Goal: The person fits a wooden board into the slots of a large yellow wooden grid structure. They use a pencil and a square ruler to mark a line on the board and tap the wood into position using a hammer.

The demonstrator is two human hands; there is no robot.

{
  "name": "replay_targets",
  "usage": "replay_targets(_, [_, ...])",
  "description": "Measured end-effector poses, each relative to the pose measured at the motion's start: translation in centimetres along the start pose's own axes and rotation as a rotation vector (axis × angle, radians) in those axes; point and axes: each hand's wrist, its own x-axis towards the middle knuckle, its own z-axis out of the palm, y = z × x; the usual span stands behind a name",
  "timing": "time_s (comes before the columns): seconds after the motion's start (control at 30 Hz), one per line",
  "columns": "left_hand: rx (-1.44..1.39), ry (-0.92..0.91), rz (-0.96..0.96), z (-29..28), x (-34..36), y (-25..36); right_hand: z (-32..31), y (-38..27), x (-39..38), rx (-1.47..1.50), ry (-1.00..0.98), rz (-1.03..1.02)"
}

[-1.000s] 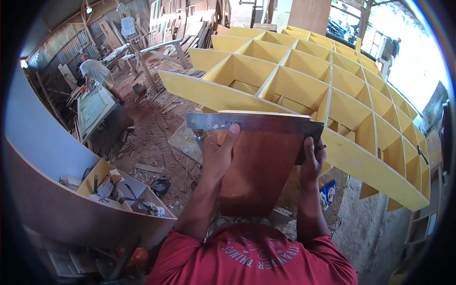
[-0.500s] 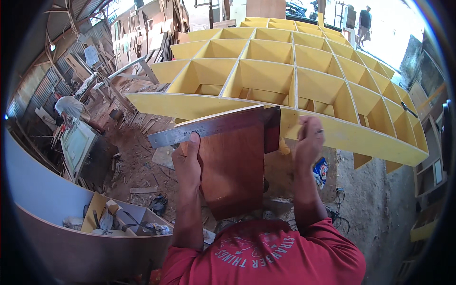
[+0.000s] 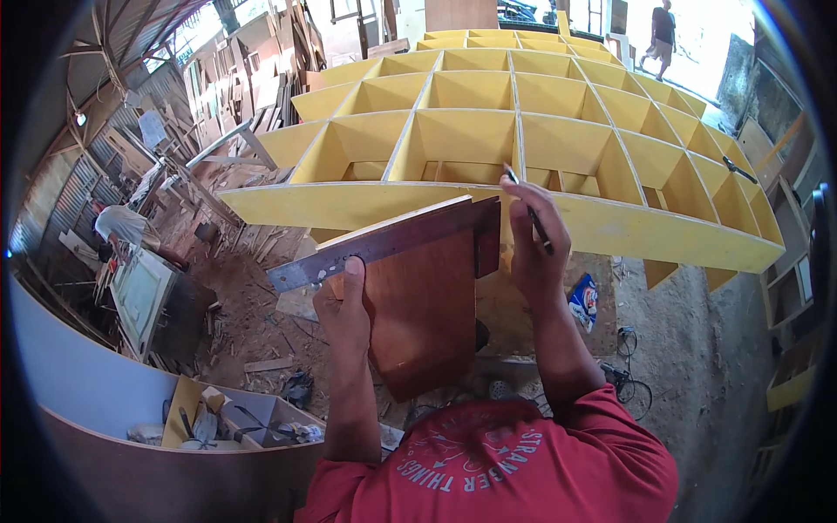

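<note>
My left hand (image 3: 342, 318) is closed on a reddish-brown wooden board (image 3: 423, 305), tilted in front of my chest. Its thumb presses the metal blade of a try square (image 3: 384, 245) against the board's face, near the upper edge; the other fingers are hidden behind. The square's dark wooden stock (image 3: 487, 240) sits at the board's right edge. Raised just right of that stock, my right hand (image 3: 542, 261) grips a slim black pencil (image 3: 540, 230), its point upward and apart from the board. Behind both hands stands a large yellow grid frame (image 3: 488, 199).
At lower left, a curved panel (image 3: 96, 383) stands beside an open box (image 3: 253, 436) of tools and bags. A blue packet (image 3: 583, 301) and cables (image 3: 629, 383) lie right of my arm. Another person (image 3: 126, 228) bends over a door panel (image 3: 139, 292); one more (image 3: 663, 35) walks far right.
My right hand has shifted left and turned, so the pencil now shows clearly. The board and square have moved slightly left in view, still held in my left hand.
</note>
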Motion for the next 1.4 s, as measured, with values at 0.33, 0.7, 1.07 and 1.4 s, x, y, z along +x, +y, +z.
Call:
replay_targets(0.33, [-0.042,0.021,0.025,-0.4,-0.2,-0.4,1.7,0.8,-2.1,0.448,-0.045,0.466])
replay_targets(0.7, [-0.054,-0.063,-0.031,-1.5,-0.2,0.2,1.1,0.6,-2.8,0.383,-0.091,0.444])
replay_targets(1.07, [0.015,-0.010,0.025,-0.9,-1.0,0.5,0.9,0.2,-3.0,0.447,-0.077,0.500])
replay_targets(1.4, [0.044,0.007,0.039,-0.6,-1.5,0.5,-0.4,-1.7,-2.4,0.096,-0.120,0.123])
